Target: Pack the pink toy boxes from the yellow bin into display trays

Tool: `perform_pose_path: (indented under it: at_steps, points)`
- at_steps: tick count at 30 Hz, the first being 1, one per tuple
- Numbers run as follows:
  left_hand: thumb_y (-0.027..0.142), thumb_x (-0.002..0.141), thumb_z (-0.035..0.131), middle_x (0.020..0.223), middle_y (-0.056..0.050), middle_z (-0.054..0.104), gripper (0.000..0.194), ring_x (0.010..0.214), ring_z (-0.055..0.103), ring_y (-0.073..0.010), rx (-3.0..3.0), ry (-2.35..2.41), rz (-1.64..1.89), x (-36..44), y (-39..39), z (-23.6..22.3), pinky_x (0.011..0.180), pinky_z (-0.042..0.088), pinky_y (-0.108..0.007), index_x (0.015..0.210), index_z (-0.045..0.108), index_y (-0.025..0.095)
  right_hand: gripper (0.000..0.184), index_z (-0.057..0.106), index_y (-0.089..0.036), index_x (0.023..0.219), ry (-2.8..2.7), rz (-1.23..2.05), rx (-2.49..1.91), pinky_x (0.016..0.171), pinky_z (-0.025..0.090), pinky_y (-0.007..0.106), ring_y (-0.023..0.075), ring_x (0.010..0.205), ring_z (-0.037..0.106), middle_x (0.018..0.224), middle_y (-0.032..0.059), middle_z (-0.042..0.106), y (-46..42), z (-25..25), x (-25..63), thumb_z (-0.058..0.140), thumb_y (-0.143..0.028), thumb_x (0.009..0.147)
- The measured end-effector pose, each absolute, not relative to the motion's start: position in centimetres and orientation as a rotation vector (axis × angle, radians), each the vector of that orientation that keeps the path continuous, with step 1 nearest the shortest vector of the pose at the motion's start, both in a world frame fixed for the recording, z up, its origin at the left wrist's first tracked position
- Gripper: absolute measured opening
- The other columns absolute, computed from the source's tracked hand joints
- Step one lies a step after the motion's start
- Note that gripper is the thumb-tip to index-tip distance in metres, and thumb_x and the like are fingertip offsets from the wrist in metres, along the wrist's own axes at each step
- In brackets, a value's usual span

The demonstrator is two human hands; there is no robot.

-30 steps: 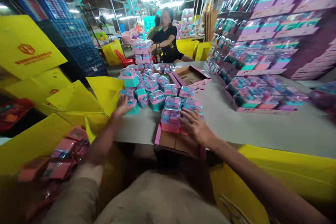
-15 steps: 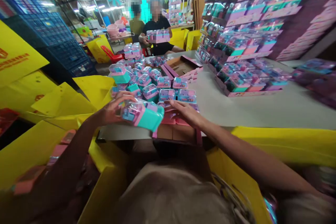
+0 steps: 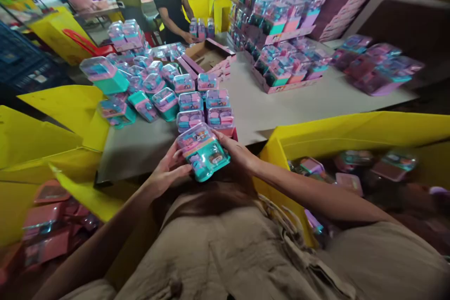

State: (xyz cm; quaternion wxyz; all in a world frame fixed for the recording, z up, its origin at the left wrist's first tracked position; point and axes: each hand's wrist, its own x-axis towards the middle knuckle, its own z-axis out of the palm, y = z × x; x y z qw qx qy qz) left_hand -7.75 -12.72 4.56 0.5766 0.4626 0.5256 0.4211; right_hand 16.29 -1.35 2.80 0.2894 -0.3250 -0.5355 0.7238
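1. Left hand and right hand together clasp the teal box, moved from eight to six o'clock of the lined-up boxes.
2. Grey table spreads toward two o'clock.
3. Yellow carton at three; black-shirted co-worker near twelve.

Found the flat grey table smooth and matt. Saw gloss on the rounded clear-and-teal plastic box by the table's near edge, dull brown cardboard inside the open pink-rimmed tray towards its far edge, and creased, matt cloth in the beige garment.
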Motion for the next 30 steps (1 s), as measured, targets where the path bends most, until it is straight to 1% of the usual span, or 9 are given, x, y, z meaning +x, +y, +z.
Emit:
perform_pose_path:
  at_steps: [4,8,11,13,16,19,22,25,30]
  points:
    - [0.047,0.08,0.088,0.16,-0.013,0.056,0.11,0.143,0.059,-0.0353,1.066,1.239,1.004,-6.6,-13.0,3.9,0.117,0.053,-0.049,0.17,0.028,0.033,0.073,0.065,-0.03,0.15,-1.317,2.001,-0.883,0.128,0.041,0.051,0.0299,0.15,0.053,0.159,0.0016,0.06,-2.6,2.1,16.9,0.07,-0.071,0.09]
    - [0.043,0.072,0.094,0.161,-0.015,0.055,0.128,0.144,0.058,-0.0367,1.109,1.282,1.043,-5.9,-13.1,3.1,0.118,0.052,-0.051,0.173,0.016,0.032,0.075,0.059,-0.034,0.155,-1.384,1.987,-0.883,0.126,0.044,0.049,0.0285,0.149,0.054,0.16,-0.0001,0.059,-3.3,1.5,17.5,0.068,-0.071,0.091]
    - [0.041,0.068,0.097,0.164,-0.017,0.05,0.138,0.141,0.061,-0.037,1.197,1.34,1.109,-5.4,-12.0,2.5,0.114,0.056,-0.051,0.174,0.009,0.032,0.071,0.06,-0.03,0.155,-1.647,1.759,-0.843,0.127,0.042,0.048,0.0282,0.151,0.052,0.158,0.0041,0.061,-1.8,1.1,18.3,0.058,-0.072,0.097]
    - [0.041,0.067,0.096,0.163,-0.017,0.05,0.138,0.138,0.063,-0.0359,1.331,1.379,1.171,-5.2,-10.5,2.2,0.113,0.057,-0.052,0.174,0.009,0.032,0.061,0.066,-0.025,0.15,-1.869,1.471,-0.816,0.127,0.04,0.048,0.0284,0.148,0.054,0.154,0.0089,0.064,0.2,1.2,19.1,0.055,-0.062,0.103]
    - [0.041,0.067,0.095,0.164,-0.017,0.048,0.13,0.143,0.057,-0.0366,1.63,1.455,1.243,-4.9,-7.6,1.5,0.116,0.054,-0.052,0.172,0.02,0.029,0.043,0.074,-0.02,0.139,-2.083,1.095,-0.913,0.119,0.048,0.046,0.0281,0.132,0.066,0.139,0.0142,0.072,3.4,1.5,20.6,0.054,-0.037,0.105]
    - [0.038,0.07,0.092,0.166,-0.018,0.045,0.115,0.152,0.047,-0.0387,1.831,1.468,1.193,-4.3,-5.4,-0.2,0.115,0.055,-0.052,0.168,0.032,0.027,0.039,0.079,-0.018,0.129,-2.195,0.934,-1.15,0.104,0.057,0.039,0.0247,0.109,0.075,0.115,0.0119,0.081,5.2,1.2,21.9,0.053,-0.017,0.101]
    - [0.038,0.079,0.085,0.163,-0.018,0.045,0.099,0.148,0.053,-0.0372,1.797,1.443,1.123,-3.6,-4.5,-2.2,0.107,0.062,-0.049,0.165,0.038,0.025,0.046,0.074,-0.016,0.136,-2.229,0.95,-1.281,0.091,0.06,0.033,0.021,0.094,0.077,0.104,0.01,0.082,5.5,0.3,22.9,0.053,-0.009,0.096]
    - [0.043,0.084,0.084,0.159,-0.017,0.047,0.091,0.143,0.057,-0.0354,1.779,1.461,1.117,-3.2,-4.5,-3.5,0.105,0.064,-0.048,0.163,0.042,0.026,0.068,0.053,-0.015,0.158,-2.281,1.076,-1.076,0.084,0.063,0.032,0.021,0.097,0.077,0.125,0.0147,0.077,5.4,-0.3,23.6,0.062,-0.013,0.09]
    - [0.039,0.084,0.087,0.163,-0.016,0.047,0.094,0.149,0.053,-0.0361,1.77,1.469,1.138,-2.8,-4.4,-4.9,0.11,0.06,-0.052,0.163,0.036,0.031,0.102,0.019,-0.019,0.173,-2.39,0.893,-0.721,0.103,0.06,0.046,0.0297,0.125,0.068,0.156,0.0207,0.057,5.2,1.2,23.5,0.073,-0.024,0.086]
